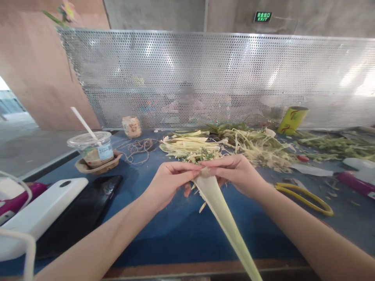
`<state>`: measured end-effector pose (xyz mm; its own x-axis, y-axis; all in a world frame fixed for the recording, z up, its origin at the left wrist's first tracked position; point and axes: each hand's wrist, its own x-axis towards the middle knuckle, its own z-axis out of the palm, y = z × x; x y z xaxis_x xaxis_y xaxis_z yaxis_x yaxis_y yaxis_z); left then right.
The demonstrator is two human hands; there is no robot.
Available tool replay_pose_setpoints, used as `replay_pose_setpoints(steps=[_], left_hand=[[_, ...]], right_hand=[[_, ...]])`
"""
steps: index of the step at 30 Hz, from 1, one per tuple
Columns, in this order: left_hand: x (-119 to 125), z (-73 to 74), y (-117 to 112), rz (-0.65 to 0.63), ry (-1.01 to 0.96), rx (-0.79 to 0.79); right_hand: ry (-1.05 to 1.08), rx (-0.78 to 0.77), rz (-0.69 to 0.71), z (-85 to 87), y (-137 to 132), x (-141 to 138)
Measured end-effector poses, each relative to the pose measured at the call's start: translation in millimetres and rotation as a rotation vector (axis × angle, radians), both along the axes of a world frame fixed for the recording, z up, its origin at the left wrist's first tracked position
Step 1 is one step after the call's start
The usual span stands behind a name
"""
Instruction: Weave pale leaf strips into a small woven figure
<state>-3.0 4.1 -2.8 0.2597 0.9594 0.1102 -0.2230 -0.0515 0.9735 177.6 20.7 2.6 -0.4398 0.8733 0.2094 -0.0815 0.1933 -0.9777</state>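
Both my hands meet over the blue table in the middle of the head view. Between thumb and fingers, my left hand (pixel 175 177) pinches the broad whitish end of a long pale green leaf strip (pixel 224 214). On the other side of that same end, my right hand (pixel 234 171) is closed in a pinch too. From my fingertips the strip hangs down toward the table's front edge, narrowing as it goes. Just beyond my fingers lies a small heap of green and cream plant bits (pixel 202 154). Behind it, several similar pale strips (pixel 187 142) lie side by side.
At left are a lidded cup with a straw (pixel 95 146), a black phone (pixel 84 210), a white power bank (pixel 49 210) and tangled twine (pixel 140 150). Yellow-handled scissors (pixel 307 197), shredded stalks (pixel 263 148) and a yellow-green can (pixel 291 120) are at right. A perforated metal screen (pixel 205 70) stands behind.
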Motion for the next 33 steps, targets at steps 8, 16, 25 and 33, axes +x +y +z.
replay_pose_setpoints(steps=[8, 16, 25, 33], left_hand=[[1.8, 6.2, -0.9, -0.11, -0.028, -0.132], [1.2, 4.1, 0.7, -0.071, -0.014, -0.114], [1.1, 2.0, 1.7, -0.002, 0.112, -0.056], [-1.8, 1.8, 2.0, 0.035, 0.219, 0.07]], right_hand=[[-0.039, 0.061, -0.045, 3.6, -3.5, -3.0], [-0.035, -0.011, -0.007, 2.6, -3.5, -3.4], [-0.104, 0.052, -0.047, 2.9, -2.1, -1.5], [-0.112, 0.059, -0.02, 0.6, 0.6, -1.2]])
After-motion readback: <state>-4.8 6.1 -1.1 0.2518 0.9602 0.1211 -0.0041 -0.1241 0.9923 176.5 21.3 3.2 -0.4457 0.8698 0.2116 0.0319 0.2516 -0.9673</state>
